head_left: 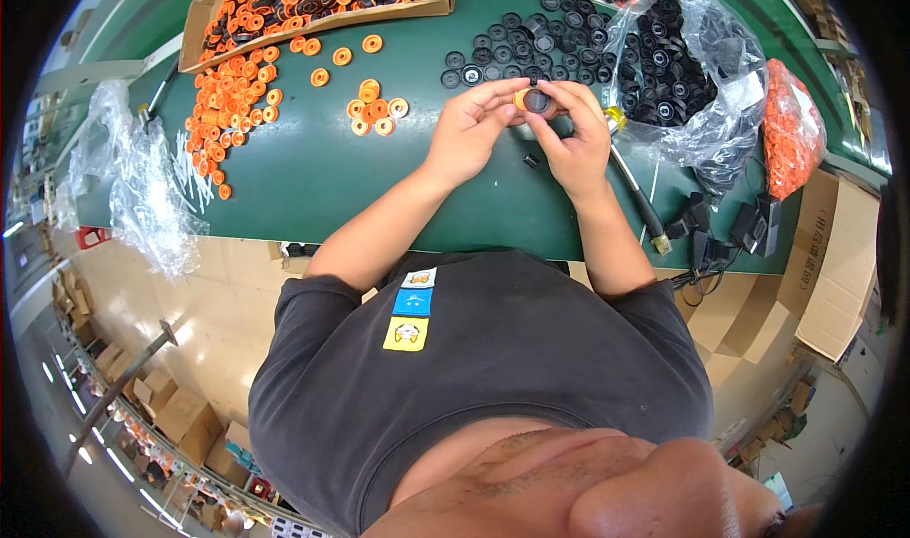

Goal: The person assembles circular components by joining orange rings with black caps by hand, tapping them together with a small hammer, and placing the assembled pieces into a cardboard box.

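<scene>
Dark shirt (493,367) closest to lens, forearms running up to 12 o'clock. Both hands pinch same small piece, black ring (536,101) on orange ring (522,98): left hand (471,128) from 9 o'clock, right hand (572,138) from 4 o'clock, over green table (313,187). Loose black rings (517,54) at 12, orange rings (374,107) at 9, clear bag of black parts (678,73) at 2.

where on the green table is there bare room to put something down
The widest bare patch of the green table lies between the loose orange rings and the left hand, toward the near edge. A narrower strip runs between the small orange cluster and the black rings. It is crowded right of the right hand: bag, cable.
</scene>
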A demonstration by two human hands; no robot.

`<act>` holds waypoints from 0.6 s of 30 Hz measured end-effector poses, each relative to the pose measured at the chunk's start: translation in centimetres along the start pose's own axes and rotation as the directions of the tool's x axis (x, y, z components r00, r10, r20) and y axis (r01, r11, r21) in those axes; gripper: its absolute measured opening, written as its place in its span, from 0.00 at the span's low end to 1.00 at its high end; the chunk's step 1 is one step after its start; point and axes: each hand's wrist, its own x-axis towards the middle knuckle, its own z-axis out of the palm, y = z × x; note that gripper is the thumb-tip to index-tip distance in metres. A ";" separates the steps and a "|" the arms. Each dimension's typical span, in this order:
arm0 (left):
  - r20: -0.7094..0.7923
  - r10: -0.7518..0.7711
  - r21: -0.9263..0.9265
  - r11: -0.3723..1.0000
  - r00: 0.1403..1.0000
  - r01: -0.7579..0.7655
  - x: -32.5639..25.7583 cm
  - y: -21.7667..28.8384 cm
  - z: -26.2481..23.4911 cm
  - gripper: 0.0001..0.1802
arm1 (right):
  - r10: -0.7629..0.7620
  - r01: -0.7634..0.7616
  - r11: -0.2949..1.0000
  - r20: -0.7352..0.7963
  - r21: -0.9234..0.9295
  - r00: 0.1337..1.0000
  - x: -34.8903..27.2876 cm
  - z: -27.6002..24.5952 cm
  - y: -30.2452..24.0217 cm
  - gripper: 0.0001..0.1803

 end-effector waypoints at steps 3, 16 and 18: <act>-0.006 0.002 0.017 1.000 1.000 -0.002 -0.1 0.0 0.1 0.20 | -0.064 0.067 0.995 0.043 -0.069 0.997 0.1 0.0 0.1 0.24; -0.016 -0.015 0.039 0.999 1.000 0.015 -0.1 -0.1 0.0 0.19 | -0.089 0.097 0.988 0.068 -0.121 0.994 0.3 0.1 -0.5 0.23; -0.016 -0.010 0.035 0.999 1.000 0.010 -0.1 -0.5 -0.2 0.19 | -0.092 0.100 0.987 0.072 -0.126 0.993 0.2 0.1 -0.4 0.22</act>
